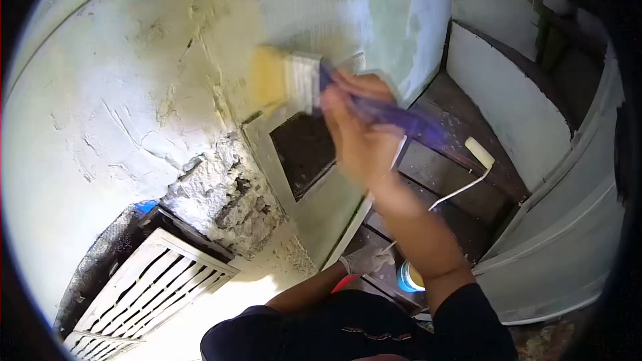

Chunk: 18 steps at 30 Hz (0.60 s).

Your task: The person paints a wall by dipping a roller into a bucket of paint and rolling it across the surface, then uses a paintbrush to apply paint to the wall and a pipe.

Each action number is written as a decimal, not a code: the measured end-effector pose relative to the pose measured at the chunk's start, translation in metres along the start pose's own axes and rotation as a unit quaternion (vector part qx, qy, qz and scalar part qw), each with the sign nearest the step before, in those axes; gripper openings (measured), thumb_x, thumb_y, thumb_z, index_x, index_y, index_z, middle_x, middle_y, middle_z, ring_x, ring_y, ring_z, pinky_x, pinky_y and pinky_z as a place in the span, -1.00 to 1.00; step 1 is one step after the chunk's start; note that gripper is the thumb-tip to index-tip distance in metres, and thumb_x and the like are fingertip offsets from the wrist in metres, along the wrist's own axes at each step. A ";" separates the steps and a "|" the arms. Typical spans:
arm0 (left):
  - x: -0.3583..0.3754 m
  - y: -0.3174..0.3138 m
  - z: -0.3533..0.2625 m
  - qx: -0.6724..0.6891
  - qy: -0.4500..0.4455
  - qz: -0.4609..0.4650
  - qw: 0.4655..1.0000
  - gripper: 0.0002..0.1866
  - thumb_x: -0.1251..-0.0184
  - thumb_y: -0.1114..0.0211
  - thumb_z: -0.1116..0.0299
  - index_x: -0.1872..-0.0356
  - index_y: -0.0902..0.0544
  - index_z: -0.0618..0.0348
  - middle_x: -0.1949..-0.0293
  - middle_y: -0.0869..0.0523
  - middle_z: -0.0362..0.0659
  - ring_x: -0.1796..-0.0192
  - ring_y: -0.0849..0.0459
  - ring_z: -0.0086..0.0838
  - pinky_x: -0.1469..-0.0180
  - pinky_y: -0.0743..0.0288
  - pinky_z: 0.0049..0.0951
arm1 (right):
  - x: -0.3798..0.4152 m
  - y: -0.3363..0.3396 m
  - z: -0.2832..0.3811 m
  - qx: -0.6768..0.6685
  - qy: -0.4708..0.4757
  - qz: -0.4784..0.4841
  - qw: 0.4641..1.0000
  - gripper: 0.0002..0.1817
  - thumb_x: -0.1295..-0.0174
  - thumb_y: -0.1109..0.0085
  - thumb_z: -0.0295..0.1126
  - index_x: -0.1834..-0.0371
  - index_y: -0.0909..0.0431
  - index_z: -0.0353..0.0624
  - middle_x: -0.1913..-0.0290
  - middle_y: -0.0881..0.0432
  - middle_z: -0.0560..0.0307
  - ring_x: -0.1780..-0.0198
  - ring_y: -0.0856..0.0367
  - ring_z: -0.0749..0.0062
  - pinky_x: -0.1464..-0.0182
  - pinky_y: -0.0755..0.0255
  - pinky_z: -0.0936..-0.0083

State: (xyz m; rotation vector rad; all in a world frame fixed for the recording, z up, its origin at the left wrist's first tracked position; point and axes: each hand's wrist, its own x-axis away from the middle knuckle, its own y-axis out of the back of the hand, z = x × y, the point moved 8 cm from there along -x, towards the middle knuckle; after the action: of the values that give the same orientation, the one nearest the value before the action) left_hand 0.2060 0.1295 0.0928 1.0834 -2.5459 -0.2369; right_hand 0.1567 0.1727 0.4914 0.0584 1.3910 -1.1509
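Note:
A wide brush [305, 80] with yellowish bristles, a pale metal band and a purple handle is held up before the wall [134, 40]. My right hand [358, 117], bare and smeared by motion, is wrapped round its handle. Whether the bristles touch the wall cannot be made out. Lower down, my left hand [368, 261] wears a whitish glove and is closed near the handle end of a paint roller [480, 152]. A blue and white tub [409, 277] stands just right of that hand, and something red shows beneath the wrist.
A rough hole [234, 194] breaks the plaster, with a white slatted grille [147, 287] below left. A framed dark opening [301, 154] lies behind my right arm. Dark steps [468, 113] and a curved pale wall [508, 100] are at the right.

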 end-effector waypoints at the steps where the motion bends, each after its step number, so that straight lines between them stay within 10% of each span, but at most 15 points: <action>1: 0.002 0.001 0.002 -0.001 0.000 -0.002 1.000 -0.75 -0.34 0.01 0.38 0.15 -0.60 0.25 0.30 -0.64 -0.01 0.34 -0.63 -0.32 0.22 -0.49 -0.28 | -0.033 0.030 -0.004 0.212 -0.019 0.038 0.976 -0.78 -0.18 -0.29 -0.48 0.12 -0.55 -0.26 0.29 -0.65 0.16 0.28 -0.54 0.60 0.24 -0.41 0.66; 3: 0.016 0.003 -0.017 -0.067 -0.165 -0.058 0.982 -0.65 -0.46 0.00 0.17 0.18 -0.65 0.21 0.40 -0.64 -0.18 0.46 -0.52 -0.57 0.32 -0.47 -0.51 | -0.075 0.084 -0.024 0.206 -0.087 -0.034 0.974 -0.82 -0.22 -0.26 -0.44 0.18 -0.54 -0.28 0.30 -0.62 0.22 0.30 -0.52 0.67 0.27 -0.38 0.70; 7: 0.009 -0.001 0.035 0.018 0.032 -0.021 0.999 -0.66 -0.45 -0.01 0.16 0.16 -0.65 0.19 0.41 -0.65 -0.19 0.44 -0.54 -0.56 0.31 -0.47 -0.50 | -0.138 0.159 -0.030 0.349 0.105 -0.049 0.930 -0.82 -0.25 -0.22 -0.44 0.18 -0.55 -0.33 0.24 -0.62 0.14 0.24 -0.56 0.59 0.23 -0.51 0.61; 13: 0.010 -0.002 0.036 0.051 -0.033 -0.029 0.998 -0.69 -0.43 -0.04 0.18 0.21 -0.63 0.20 0.42 -0.62 -0.22 0.45 -0.51 -0.59 0.33 -0.41 -0.57 | -0.039 0.020 -0.003 0.419 0.188 0.030 0.888 -0.87 -0.25 -0.20 -0.48 0.32 -0.46 -0.28 0.33 -0.53 0.14 0.32 -0.46 0.55 0.19 -0.35 0.65; 18: -0.001 -0.004 0.048 0.124 0.024 -0.012 0.992 -0.68 -0.44 -0.01 0.18 0.13 -0.60 0.21 0.53 -0.52 -0.24 0.52 -0.45 -0.60 0.45 -0.36 -0.51 | 0.037 -0.072 0.040 0.192 0.222 0.239 0.926 -0.66 -0.09 -0.25 -0.66 0.06 -0.43 -0.31 0.17 -0.56 -0.06 0.16 -0.59 0.34 0.20 -0.48 0.59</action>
State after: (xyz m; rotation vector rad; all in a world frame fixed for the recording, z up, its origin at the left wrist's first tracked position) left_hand 0.1906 0.1279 0.0471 1.1921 -2.5709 0.1029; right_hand 0.1303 0.0892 0.5145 0.9404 1.4073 -1.0050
